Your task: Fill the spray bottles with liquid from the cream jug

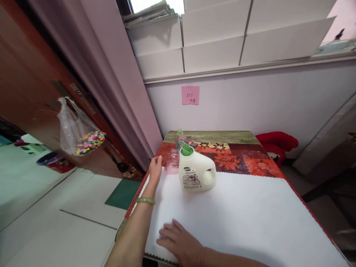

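A white plastic jug (pixel 197 174) with a side handle, a printed label and a green spout insert (pixel 187 150) in its neck stands upright on the white mat (pixel 250 215). My left hand (pixel 155 168), with a green bangle on the wrist, is at the table's left edge, beside a clear pinkish plastic bottle (pixel 171 163). Its fingers point up, slightly bent and apart, and nothing shows in them. My right hand (pixel 179 243) lies near the mat's front edge, fingers spread, holding nothing. Behind the jug, another clear bottle (pixel 181 139) is partly hidden.
The table (pixel 230 159) has a patterned red cover and stands against the wall. A pink note (pixel 190 95) is stuck above it. On the left, a plastic bag of colourful pieces (pixel 90 142) hangs from the door. Something red (pixel 278 144) is behind the table's right side.
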`<action>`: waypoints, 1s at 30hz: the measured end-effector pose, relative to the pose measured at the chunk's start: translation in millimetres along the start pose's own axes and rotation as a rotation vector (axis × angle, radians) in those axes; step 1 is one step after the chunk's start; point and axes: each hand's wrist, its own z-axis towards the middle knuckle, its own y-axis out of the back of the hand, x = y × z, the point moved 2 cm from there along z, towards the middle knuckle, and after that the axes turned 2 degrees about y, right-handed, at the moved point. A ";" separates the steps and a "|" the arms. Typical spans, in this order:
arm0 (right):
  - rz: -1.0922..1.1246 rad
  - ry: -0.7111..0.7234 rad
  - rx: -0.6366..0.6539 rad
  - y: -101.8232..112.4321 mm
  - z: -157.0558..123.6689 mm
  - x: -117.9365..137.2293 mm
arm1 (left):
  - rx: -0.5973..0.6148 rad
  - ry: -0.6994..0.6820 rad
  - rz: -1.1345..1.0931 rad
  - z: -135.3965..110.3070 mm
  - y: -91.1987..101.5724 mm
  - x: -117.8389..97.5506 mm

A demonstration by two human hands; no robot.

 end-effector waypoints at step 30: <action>0.594 -0.694 -0.979 179.6 -11.2 -49.0 | 0.299 -0.198 -0.408 -94.4 0.9 -100.1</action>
